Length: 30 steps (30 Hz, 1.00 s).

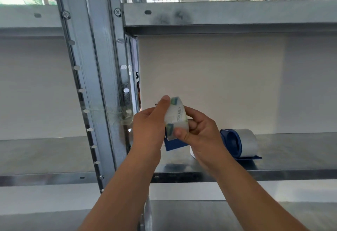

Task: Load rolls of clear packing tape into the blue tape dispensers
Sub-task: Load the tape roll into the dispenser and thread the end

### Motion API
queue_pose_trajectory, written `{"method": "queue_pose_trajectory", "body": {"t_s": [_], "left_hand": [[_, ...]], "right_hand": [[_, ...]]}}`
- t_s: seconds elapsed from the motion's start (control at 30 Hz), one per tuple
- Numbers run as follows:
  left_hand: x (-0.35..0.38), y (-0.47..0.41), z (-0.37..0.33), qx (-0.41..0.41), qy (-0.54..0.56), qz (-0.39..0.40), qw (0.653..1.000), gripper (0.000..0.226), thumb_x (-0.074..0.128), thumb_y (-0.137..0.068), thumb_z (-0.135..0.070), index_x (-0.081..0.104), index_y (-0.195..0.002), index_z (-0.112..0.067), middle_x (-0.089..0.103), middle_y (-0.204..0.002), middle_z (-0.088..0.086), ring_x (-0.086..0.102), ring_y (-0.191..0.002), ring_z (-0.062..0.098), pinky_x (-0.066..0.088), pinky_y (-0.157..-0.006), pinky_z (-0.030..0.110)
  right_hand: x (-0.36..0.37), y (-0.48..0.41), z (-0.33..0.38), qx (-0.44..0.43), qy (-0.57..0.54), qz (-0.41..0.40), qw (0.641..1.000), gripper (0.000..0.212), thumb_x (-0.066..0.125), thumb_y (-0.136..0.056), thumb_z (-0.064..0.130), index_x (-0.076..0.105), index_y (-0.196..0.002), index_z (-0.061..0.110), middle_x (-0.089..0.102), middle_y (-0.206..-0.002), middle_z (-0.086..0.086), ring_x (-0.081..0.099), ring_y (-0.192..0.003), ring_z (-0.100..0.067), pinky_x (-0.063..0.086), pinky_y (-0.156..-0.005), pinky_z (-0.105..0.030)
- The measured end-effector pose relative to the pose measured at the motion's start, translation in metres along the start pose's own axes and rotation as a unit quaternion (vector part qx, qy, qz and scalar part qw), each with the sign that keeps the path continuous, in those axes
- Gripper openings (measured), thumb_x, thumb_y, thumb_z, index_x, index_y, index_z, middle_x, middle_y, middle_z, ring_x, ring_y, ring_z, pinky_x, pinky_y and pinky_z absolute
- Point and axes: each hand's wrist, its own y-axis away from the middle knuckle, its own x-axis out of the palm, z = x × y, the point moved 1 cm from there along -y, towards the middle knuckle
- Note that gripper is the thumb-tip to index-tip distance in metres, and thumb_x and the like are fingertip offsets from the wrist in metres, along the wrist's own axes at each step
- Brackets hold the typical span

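A roll of clear packing tape point(176, 119) with a printed label on its core is held up in front of the shelf. My left hand point(149, 126) grips its left side with the thumb on top. My right hand point(198, 130) holds its right side, thumb pressed on the lower front. On the metal shelf point(291, 150) behind my right hand lies a blue tape dispenser point(237, 145) on its side with a tape roll in it. A second blue piece point(175, 144) shows just below the held roll, mostly hidden by my hands.
A galvanised shelf upright point(102, 88) with bolt holes stands just left of my hands. An upper shelf beam point(228, 15) crosses overhead. A white wall backs the shelf. A lower shelf level point(200, 212) lies beneath my forearms.
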Motion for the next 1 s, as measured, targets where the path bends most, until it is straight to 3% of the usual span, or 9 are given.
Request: {"method": "queue_pose_trajectory", "body": {"t_s": [0.1,0.17,0.33,0.47,0.63,0.7,0.8,0.9,1.0], "left_hand": [[0.001,0.008,0.002,0.032,-0.035,0.005,0.999,0.035,0.072,-0.097,-0.031,0.076,-0.074,-0.004,0.075,-0.069,0.015,0.069,-0.057,0.019,0.059,-0.051,0.034],[-0.003,0.007,0.008,0.081,-0.078,0.011,0.994,0.041,0.072,-0.097,-0.031,0.071,-0.081,0.007,0.07,-0.079,0.029,0.063,-0.064,0.025,0.057,-0.058,0.041],[-0.014,0.013,0.019,0.233,-0.181,0.086,0.952,0.027,0.065,-0.101,-0.025,0.07,-0.08,-0.009,0.063,-0.077,0.003,0.063,-0.072,0.01,0.051,-0.061,0.015],[-0.022,0.015,0.027,0.305,-0.25,0.114,0.912,0.029,0.06,-0.098,-0.04,0.076,-0.098,-0.016,0.065,-0.097,-0.004,0.061,-0.096,0.003,0.054,-0.073,0.016],[-0.026,0.019,0.036,0.345,-0.296,0.071,0.888,0.038,0.061,-0.092,-0.053,0.078,-0.105,-0.023,0.068,-0.102,-0.015,0.065,-0.101,-0.001,0.052,-0.078,0.009],[-0.028,0.022,0.038,0.321,-0.265,0.06,0.907,0.03,0.07,-0.087,-0.053,0.075,-0.103,-0.029,0.072,-0.095,-0.017,0.07,-0.095,0.003,0.056,-0.076,0.013],[-0.028,0.018,0.033,0.224,-0.201,0.1,0.948,0.036,0.073,-0.083,-0.066,0.069,-0.077,-0.031,0.068,-0.07,-0.012,0.065,-0.068,0.003,0.056,-0.063,0.018],[-0.023,0.014,0.022,0.121,-0.134,0.144,0.973,0.073,0.07,-0.074,-0.079,0.075,-0.084,-0.007,0.072,-0.083,0.024,0.07,-0.078,0.04,0.062,-0.078,0.054],[-0.016,0.014,0.015,0.055,-0.081,0.169,0.981,0.038,0.072,-0.067,-0.055,0.08,-0.082,-0.021,0.081,-0.077,0.002,0.077,-0.072,0.012,0.064,-0.07,0.031]], "right_hand": [[0.0,0.004,0.002,0.023,0.013,0.002,1.0,0.053,0.078,-0.083,-0.006,0.061,-0.124,0.023,0.082,-0.103,-0.01,0.078,-0.098,-0.026,0.061,-0.083,-0.035],[0.001,0.003,0.006,0.035,-0.029,-0.016,0.999,0.041,0.075,-0.084,0.009,0.064,-0.124,0.014,0.08,-0.107,-0.013,0.075,-0.103,-0.029,0.059,-0.09,-0.039],[0.005,-0.004,0.034,0.103,-0.069,-0.035,0.992,0.061,0.074,-0.083,0.043,0.07,-0.112,-0.01,0.075,-0.103,-0.022,0.072,-0.092,-0.031,0.057,-0.092,-0.05],[-0.001,-0.002,0.039,0.147,-0.059,-0.01,0.987,0.024,0.073,-0.089,0.029,0.077,-0.096,0.006,0.075,-0.096,-0.018,0.071,-0.089,-0.03,0.058,-0.095,-0.053],[0.0,0.006,0.033,0.125,-0.025,-0.021,0.992,0.031,0.069,-0.095,0.026,0.075,-0.112,0.001,0.076,-0.11,-0.022,0.072,-0.103,-0.033,0.059,-0.097,-0.047],[-0.003,0.008,0.031,0.121,-0.003,-0.025,0.992,0.028,0.067,-0.097,0.026,0.076,-0.109,0.003,0.078,-0.109,-0.02,0.072,-0.108,-0.035,0.059,-0.098,-0.046],[-0.007,0.011,0.028,0.105,0.053,-0.022,0.993,0.036,0.075,-0.089,0.034,0.076,-0.106,0.002,0.077,-0.106,-0.022,0.072,-0.108,-0.039,0.058,-0.099,-0.052],[-0.007,0.015,0.027,0.086,0.111,-0.021,0.99,0.016,0.073,-0.093,0.024,0.079,-0.103,0.014,0.082,-0.101,-0.008,0.076,-0.102,-0.027,0.06,-0.095,-0.043],[-0.007,0.019,0.028,0.065,0.138,-0.009,0.988,0.012,0.072,-0.094,0.019,0.079,-0.103,0.02,0.082,-0.101,-0.002,0.076,-0.101,-0.02,0.06,-0.093,-0.038]]}}
